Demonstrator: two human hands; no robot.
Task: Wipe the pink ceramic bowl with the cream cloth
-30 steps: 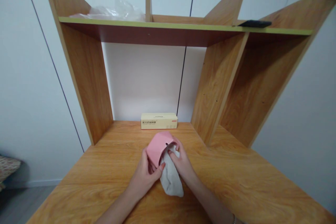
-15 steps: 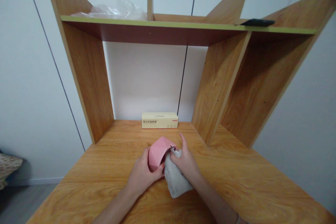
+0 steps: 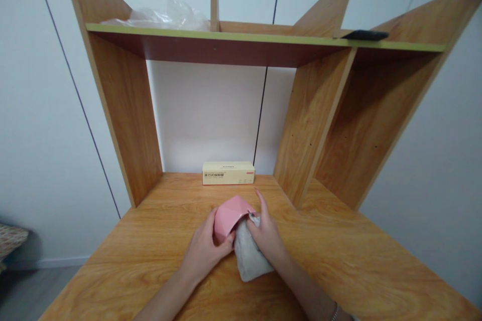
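Note:
A pink faceted bowl (image 3: 230, 214) is tilted on its side above the desk, its opening turned toward the lower right. My left hand (image 3: 207, 246) is closed on its left side, thumb at the near rim. My right hand (image 3: 266, 233) grips a light grey cloth (image 3: 249, 256) and presses part of it against the bowl's right rim. The right index finger points up, away from the cloth. Most of the cloth hangs down below the rim between my hands. The bowl's inside and the fingertips behind the cloth are hidden.
A cream cling film box (image 3: 228, 173) lies at the back of the wooden desk (image 3: 150, 256). Overhead runs a shelf (image 3: 241, 36) with a crumpled clear plastic bag (image 3: 169, 16) and a dark flat object (image 3: 365, 35). Upright wooden panels stand on both sides.
The bowl has turned slightly in my left hand, and its rim sits a little further right. The cloth's hanging end has shifted slightly left and up. Both hands keep their hold.

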